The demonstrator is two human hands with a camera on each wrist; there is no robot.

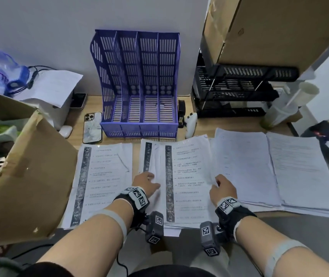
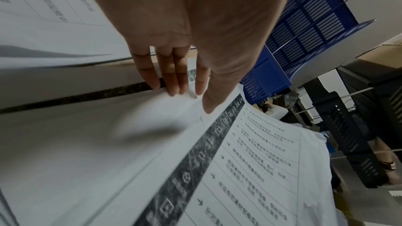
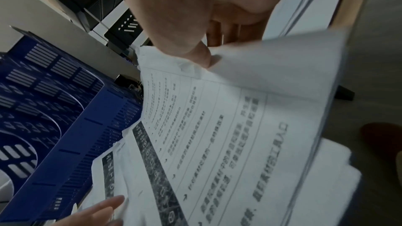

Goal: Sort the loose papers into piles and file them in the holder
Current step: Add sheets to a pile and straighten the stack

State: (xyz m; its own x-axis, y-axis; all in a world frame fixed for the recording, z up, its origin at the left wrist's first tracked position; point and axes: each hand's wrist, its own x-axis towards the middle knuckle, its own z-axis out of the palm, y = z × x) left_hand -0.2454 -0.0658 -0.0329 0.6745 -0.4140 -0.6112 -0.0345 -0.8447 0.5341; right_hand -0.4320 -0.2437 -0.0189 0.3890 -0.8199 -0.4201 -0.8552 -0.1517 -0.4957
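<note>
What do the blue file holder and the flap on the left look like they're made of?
Blue file holder: looks like molded plastic with a slight sheen; its walls and floor are slotted in even rows. Flap: corrugated cardboard by the look of it, matte brown, with a strip of tape and scuffed edges.

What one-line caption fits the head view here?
Both hands, left hand and right hand, work the middle pile of printed sheets before the empty blue file holder.
</note>
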